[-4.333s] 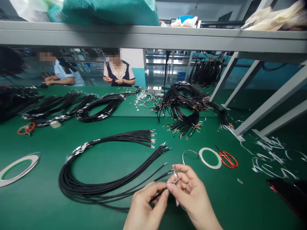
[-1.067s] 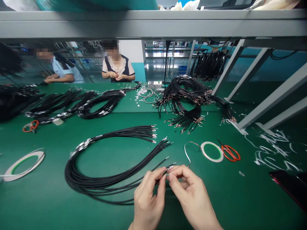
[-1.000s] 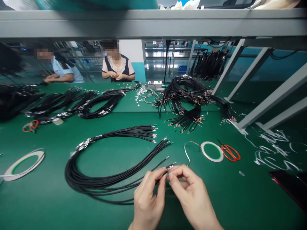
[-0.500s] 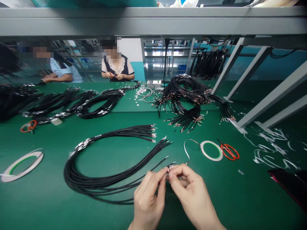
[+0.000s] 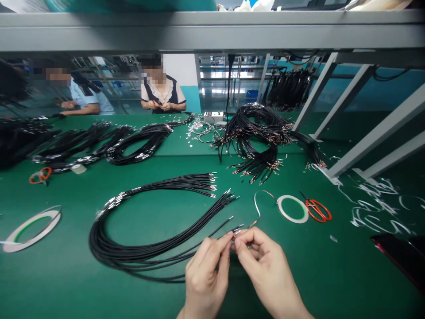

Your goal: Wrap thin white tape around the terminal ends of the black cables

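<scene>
My left hand [image 5: 206,266] pinches a black cable near its end, just below the tips of other loose cables. My right hand [image 5: 262,263] meets it fingertip to fingertip, closed on a narrow strip of tape [image 5: 255,204] that curls back to a tape roll [image 5: 279,213]. Fingers hide most of the cable end and the spot where the tape meets it. Left of my hands, a bundle of black cables [image 5: 122,254] lies in a wide U, with bare metal tips pointing right. White wraps [image 5: 114,200] band the bundle's upper left.
Orange-handled scissors [image 5: 319,212] lie beside the roll; another pair [image 5: 40,175] is at far left, above a second tape roll [image 5: 9,237]. Coiled cables [image 5: 257,116] pile behind. Backing scraps [image 5: 375,208] and a dark red-edged object [image 5: 398,254] lie right. A shelf beam [image 5: 212,37] crosses above.
Earlier a loose strip end stood up among my right fingers; now both hands' fingertips are pressed together at the cable. Over the last second they barely move, and the strip bends slightly differently.
</scene>
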{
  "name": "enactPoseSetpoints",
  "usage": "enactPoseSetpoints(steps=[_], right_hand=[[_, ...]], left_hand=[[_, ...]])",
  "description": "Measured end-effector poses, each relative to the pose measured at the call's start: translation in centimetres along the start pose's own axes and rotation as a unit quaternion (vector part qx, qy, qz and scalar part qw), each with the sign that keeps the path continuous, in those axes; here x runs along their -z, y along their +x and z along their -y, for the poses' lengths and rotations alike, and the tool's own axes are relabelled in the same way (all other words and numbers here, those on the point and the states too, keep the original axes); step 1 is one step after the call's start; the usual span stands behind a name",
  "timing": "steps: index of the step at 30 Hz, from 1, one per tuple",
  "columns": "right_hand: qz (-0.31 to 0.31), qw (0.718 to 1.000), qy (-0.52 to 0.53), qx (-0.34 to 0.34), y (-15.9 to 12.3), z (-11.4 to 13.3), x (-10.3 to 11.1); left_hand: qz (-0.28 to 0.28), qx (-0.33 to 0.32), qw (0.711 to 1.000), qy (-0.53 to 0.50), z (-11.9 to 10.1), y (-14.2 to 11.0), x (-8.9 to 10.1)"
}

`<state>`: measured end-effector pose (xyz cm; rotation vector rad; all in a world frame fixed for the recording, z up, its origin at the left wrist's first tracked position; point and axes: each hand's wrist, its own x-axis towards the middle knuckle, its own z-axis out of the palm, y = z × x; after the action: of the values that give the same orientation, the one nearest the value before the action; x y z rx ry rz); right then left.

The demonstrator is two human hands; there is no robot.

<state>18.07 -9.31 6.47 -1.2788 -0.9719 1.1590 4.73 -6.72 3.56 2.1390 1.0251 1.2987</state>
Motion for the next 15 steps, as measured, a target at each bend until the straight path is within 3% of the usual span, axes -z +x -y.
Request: enactPoseSetpoints(steps=[15], right_hand=[[-0.007, 1.000, -0.010, 0.016, -0.12, -0.01, -0.01]], left_hand=[[-0.004, -0.012, 1.000, -0.009, -0.20, 0.26, 0.03]])
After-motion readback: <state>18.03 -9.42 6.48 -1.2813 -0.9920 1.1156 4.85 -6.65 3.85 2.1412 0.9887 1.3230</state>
